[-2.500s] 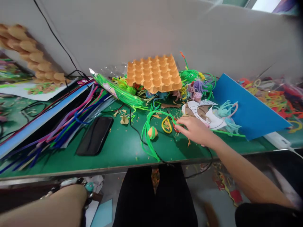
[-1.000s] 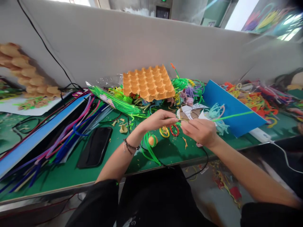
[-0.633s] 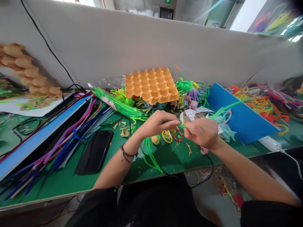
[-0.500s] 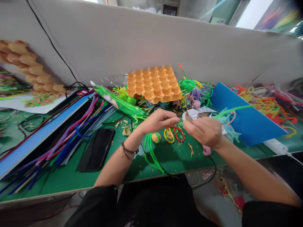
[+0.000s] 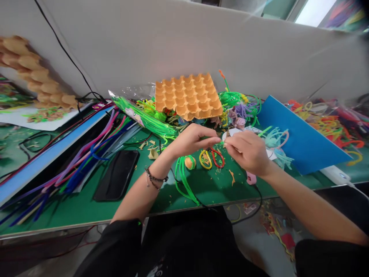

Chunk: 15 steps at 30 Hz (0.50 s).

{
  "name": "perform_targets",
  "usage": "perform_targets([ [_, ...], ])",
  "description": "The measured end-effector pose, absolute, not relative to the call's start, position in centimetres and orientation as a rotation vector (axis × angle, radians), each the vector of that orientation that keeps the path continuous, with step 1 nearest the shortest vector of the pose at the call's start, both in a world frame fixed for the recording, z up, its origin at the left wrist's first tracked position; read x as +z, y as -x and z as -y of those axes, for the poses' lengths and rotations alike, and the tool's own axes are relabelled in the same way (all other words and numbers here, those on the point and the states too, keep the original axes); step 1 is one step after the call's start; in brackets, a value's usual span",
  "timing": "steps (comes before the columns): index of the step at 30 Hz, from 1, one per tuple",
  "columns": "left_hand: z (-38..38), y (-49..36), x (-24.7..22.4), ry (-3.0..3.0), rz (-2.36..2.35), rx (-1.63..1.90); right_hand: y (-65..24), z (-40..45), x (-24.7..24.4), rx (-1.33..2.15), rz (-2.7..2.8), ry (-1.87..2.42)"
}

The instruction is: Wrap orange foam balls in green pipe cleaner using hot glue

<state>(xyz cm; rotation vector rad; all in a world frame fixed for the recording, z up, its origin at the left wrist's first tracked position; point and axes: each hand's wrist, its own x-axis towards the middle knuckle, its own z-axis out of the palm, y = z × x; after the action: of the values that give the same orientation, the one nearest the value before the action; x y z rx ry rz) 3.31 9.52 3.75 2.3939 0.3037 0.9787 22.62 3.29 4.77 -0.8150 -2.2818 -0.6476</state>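
My left hand [image 5: 196, 139] is pinched, its thumb and fingertips meeting around a tiny green bit. My right hand [image 5: 248, 152] is curled closed close beside it, fingertips at the same green piece, probably a pipe cleaner; a short green end shows behind the right knuckles. Below my left hand, a small orange ball [image 5: 190, 162] with green on it rests on the green table [image 5: 213, 188]. Looped green pipe cleaners [image 5: 184, 184] lie beside the ball. Scissors with one yellow and one red handle [image 5: 218, 158] lie beneath the hands.
An orange egg tray [image 5: 188, 96] sits on a colourful pile at the back. At left are a black phone [image 5: 117, 175] and long pipe cleaners [image 5: 83, 161]. A blue board [image 5: 300, 138] leans at right. A pink tool [image 5: 251, 178] with a cord lies near the right wrist.
My right hand's fingertips have come closer to my left hand's. The long green strand that stuck out to the right behind my right hand now shows only as a short end. The view has shifted slightly.
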Motion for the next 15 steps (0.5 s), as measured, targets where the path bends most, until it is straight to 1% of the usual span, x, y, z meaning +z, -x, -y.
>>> perform_targets([
  [3, -9.6, -3.4, 3.6, -2.557, -0.232, 1.130, -22.1, -2.7, 4.8, -0.093, 2.225, 0.966],
  [6, -9.7, -3.5, 3.4, -2.668, -0.227, 1.310, -21.6, -2.3, 5.0, 0.548, 2.023, 1.120],
  [8, -9.6, -3.6, 3.2, -2.711, -0.225, 1.420, -21.2, -2.2, 5.1, 0.978, 1.804, 1.134],
  [10, -9.5, -3.6, 3.1, -2.718, -0.232, 1.492, -20.9, -2.2, 5.2, 1.274, 1.627, 1.109],
  [12, -9.4, -3.6, 3.3, -2.686, -0.253, 1.473, -20.8, -2.1, 5.5, 1.324, 1.603, 1.106],
  [13, -9.3, -3.4, 3.4, -2.652, -0.255, 1.409, -20.8, -2.1, 5.7, 1.248, 1.660, 1.124],
  [15, -9.3, -3.1, 3.8, -2.531, -0.226, 1.168, -21.0, -1.9, 6.1, 0.932, 1.852, 1.187],
])
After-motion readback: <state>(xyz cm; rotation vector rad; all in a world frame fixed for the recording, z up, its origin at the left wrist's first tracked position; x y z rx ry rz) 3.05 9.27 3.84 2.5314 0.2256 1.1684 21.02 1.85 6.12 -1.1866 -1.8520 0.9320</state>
